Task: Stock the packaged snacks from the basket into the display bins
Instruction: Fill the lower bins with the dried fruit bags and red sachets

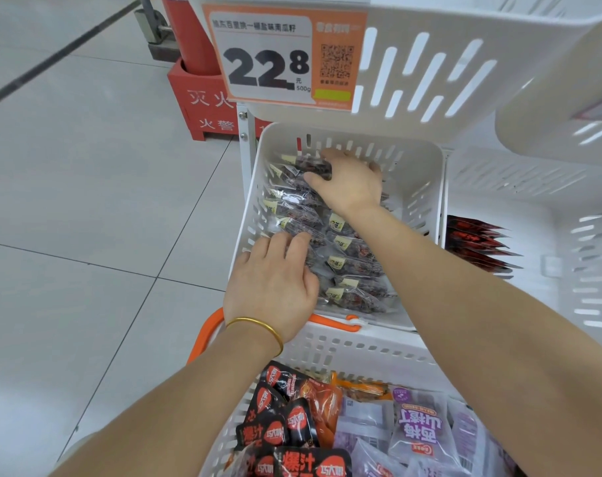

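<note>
The white slotted plastic display bin (420, 187) sits at frame centre, below an orange-and-white price card (286, 60) printed "22.8". Clear-wrapped dark snack packets with cream labels (354, 266) fill the bin floor in two overlapping rows running from near edge to far edge.

Left hand (272, 280): positioned at the near left corner of the bin. Its fingers are extended and slightly spread, and they rest flat on the left row of packets. A gold bangle (258, 327) encircles the wrist.

Right hand (347, 180): positioned at the far end of the bin. Thumb and forefinger bracket the rearmost packet (315, 168) of the left row and grip it, while the remaining fingers curl down beside the bin's far wall.

The white slotted plastic basket with an orange handle (344, 346) occupies the bottom of the frame, just beside the bin's near edge. It contains black-and-red packets (286, 425) on the left and purple-and-white packets (420, 432) on the right.

Dark red packets (475, 246) lie stacked in the neighbouring bin at centre right. A red floor box (203, 108) stands on the grey tiled floor (86, 201) at upper left.
</note>
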Available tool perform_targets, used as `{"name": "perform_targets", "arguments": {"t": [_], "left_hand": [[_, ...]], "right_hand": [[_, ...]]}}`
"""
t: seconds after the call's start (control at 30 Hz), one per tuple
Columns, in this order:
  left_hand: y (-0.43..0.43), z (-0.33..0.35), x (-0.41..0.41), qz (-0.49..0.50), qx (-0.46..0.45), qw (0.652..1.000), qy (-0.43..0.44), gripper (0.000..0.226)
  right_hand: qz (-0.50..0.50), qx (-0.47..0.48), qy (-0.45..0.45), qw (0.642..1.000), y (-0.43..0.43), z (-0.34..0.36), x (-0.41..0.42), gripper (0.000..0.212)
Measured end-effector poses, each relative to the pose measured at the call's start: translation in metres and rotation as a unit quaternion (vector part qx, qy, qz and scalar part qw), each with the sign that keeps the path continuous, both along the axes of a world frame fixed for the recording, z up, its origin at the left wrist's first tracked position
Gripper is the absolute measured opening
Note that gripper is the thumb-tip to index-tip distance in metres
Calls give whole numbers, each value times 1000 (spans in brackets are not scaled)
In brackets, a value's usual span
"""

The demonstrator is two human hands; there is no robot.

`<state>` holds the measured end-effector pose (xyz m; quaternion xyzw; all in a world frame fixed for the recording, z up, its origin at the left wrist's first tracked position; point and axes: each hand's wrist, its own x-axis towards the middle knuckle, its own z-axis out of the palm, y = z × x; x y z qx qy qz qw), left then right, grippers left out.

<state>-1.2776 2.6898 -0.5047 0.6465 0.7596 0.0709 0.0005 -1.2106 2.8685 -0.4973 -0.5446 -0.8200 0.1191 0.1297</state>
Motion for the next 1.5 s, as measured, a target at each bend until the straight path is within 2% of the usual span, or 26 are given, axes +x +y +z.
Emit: {"name": "perform_targets", "arguments": {"t": [0.13, 0.23, 0.3, 0.43, 0.53, 0.6, 0.7, 0.77, 0.87, 0.97, 1.23, 1.4, 1.5], "left_hand": [[0, 0, 0, -2, -1, 1000, 1, 69], [-1, 1, 0, 0, -1, 1000, -3, 69], [0, 2, 0, 2, -5, 1000, 1, 68], [0, 1, 0, 0, -14, 1000, 5, 67], [0, 1, 0, -1, -13, 1000, 4, 66], [0, 0, 0, 0, -14, 1000, 4, 66], [0, 0, -1, -1, -17, 1000, 7, 66], [0, 0, -1, 0, -17, 1000, 1, 66], [0, 1, 0, 2, -18, 1000, -1, 65], [0, 1, 0, 4, -21, 1000, 1, 64], [0, 0, -1, 5, -18, 1000, 0, 61], [-1, -1, -1, 6, -11, 1000, 6, 65], [-1, -1, -1, 7, -15, 1000, 7, 63]], "right_hand": [[-36, 21, 75, 996, 1, -1, -3, 30], [-76, 17, 148, 986, 0, 0, -7, 27], [-77, 17, 165, 983, -3, 0, -8, 27], [-3, 2, 51, 999, -3, 0, -4, 34], [29, -27, 38, 998, 2, 2, 3, 38], [40, -13, 35, 999, 0, -3, 5, 39], [70, -26, -39, 996, -1, -4, 4, 42], [89, -54, -57, 993, 2, 4, 7, 43], [64, 2, -57, 996, -3, 3, 20, 46], [30, 54, -94, 994, -15, -13, 30, 52], [73, 58, -140, 986, -21, -19, 20, 60], [17, 74, -87, 993, -23, -20, 28, 63], [16, 60, -116, 991, -27, -24, 26, 64]]}}
